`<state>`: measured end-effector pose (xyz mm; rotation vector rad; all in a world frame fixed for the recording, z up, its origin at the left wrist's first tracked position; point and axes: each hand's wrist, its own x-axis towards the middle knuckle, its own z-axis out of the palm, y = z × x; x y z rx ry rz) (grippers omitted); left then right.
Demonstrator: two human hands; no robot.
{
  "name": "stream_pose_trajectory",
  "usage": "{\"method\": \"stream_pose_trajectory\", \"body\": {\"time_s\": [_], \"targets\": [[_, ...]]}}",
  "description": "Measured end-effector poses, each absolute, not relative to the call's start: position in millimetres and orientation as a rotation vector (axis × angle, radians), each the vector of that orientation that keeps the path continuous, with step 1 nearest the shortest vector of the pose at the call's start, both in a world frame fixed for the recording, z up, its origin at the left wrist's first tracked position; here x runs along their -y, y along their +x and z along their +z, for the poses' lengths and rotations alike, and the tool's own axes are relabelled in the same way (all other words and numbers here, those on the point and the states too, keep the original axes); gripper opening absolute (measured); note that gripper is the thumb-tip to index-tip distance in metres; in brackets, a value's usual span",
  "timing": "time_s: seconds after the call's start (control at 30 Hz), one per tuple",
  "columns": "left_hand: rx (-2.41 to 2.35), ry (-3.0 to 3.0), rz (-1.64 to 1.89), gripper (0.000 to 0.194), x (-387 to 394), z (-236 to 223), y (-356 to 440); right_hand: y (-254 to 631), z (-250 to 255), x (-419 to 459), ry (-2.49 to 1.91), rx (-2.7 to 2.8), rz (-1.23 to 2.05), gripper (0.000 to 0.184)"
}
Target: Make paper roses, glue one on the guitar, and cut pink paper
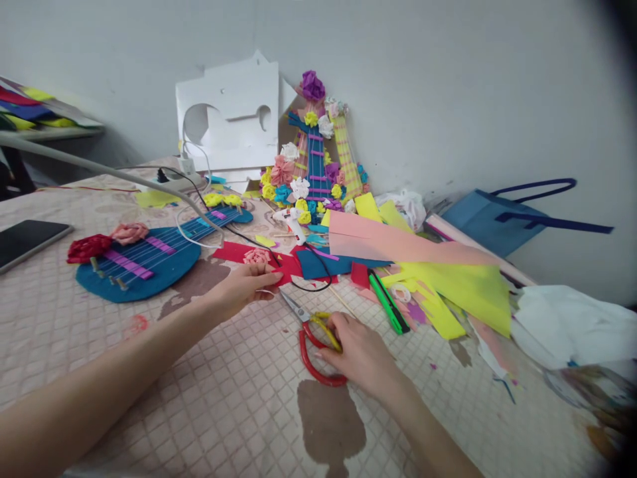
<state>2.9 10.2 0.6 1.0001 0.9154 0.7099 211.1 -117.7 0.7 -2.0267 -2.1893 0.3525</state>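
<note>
My right hand is closed around the handles of a pair of scissors, one handle red and the other partly yellow. The blades point toward my left hand and are nearly together. The left fingers are pinched at the edge of a red piece of paper; a thin pale line shows beside them. Just behind those fingers lies a pink paper flower. To the left rests a blue guitar shape with strings, purple strips, and red and pink flowers.
A white glue gun stands behind the red paper, its black cord looping nearby. Right of the scissors lie a green cutter and yellow sheets. Flower-covered guitars lean at the wall. A phone lies left.
</note>
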Motion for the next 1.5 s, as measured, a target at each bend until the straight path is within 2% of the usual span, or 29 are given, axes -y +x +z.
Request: {"method": "stream_pose_trajectory", "body": {"time_s": [0.2,0.3,0.43,0.53,0.83,1.3,1.5], "targets": [[-0.814,0.899,0.766,0.023,-12,9,-4,218,3,117,-1.975,2.087,0.493,0.018],[-0.755,0.823,0.722,0.022,-12,15,-9,229,6,114,-1.773,1.874,0.808,0.015],[-0.650,0.848,0.570,0.022,-7,17,-12,231,11,110,-1.377,1.425,1.310,0.025],[-0.610,0.957,0.493,0.022,1,14,-6,218,7,111,-1.205,1.245,1.462,0.037],[-0.700,1.324,0.397,0.024,30,6,17,189,-13,113,-1.290,1.169,1.167,0.030],[-0.755,1.197,0.551,0.039,35,-4,22,182,-10,110,-1.325,1.086,1.088,0.024],[-0.731,1.257,0.504,0.028,36,-5,23,183,-16,109,-1.326,1.076,1.080,0.026]]}}
